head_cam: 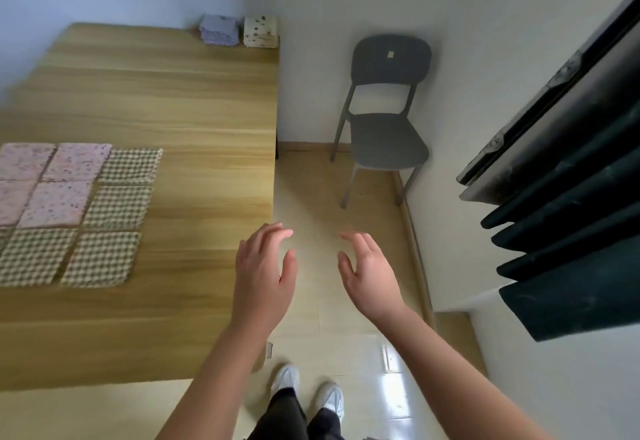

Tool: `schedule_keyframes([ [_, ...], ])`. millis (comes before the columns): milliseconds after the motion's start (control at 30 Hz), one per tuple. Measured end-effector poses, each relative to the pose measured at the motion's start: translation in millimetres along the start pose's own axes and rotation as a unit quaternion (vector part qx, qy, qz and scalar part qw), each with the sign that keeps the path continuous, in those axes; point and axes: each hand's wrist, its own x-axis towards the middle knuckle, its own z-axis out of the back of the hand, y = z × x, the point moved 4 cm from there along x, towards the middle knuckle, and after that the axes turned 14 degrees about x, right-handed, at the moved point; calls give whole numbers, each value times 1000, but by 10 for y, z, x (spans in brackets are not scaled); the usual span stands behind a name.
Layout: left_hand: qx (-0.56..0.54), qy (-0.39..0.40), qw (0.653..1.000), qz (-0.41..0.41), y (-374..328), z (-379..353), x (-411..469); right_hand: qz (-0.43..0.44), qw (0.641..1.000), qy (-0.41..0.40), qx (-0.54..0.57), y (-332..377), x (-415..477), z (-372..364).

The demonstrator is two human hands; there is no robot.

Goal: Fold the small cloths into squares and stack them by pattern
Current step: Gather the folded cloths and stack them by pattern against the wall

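— Head view: where do we have our hands?
— Our left hand [265, 266] and right hand [369, 273] hover by the tabletop's [173, 93] right edge, above the floor [308, 194], palms facing, fingers [277, 230] apart and loosely curved, holding nothing.
— And the cloths?
— We see pink cloths [52, 183] and checked cloths [114, 204] lying flat in a close grid at the left. A blue stack [220, 29] and a spotted cream stack [260, 32] sit side by side at the far corner, near a grey chair [384, 128].

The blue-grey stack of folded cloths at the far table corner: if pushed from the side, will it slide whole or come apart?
Probably it shears: the blue-grey stack shows many separate layers with uneven edges. Being soft cloth, it likely sags if lifted by the top only.
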Motion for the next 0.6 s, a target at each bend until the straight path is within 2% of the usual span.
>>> schedule_keyframes([
  [200,9,-11,1000,5,451,400,-298,18,1000,11,0,410,-227,-412],
  [400,21,1,998,-56,1063,706,-306,9,999,-38,2,814,-300,-999],
  [600,39,18,997,-67,1648,1049,-244,-5,998,-69,15,1130,-420,-1469],
])
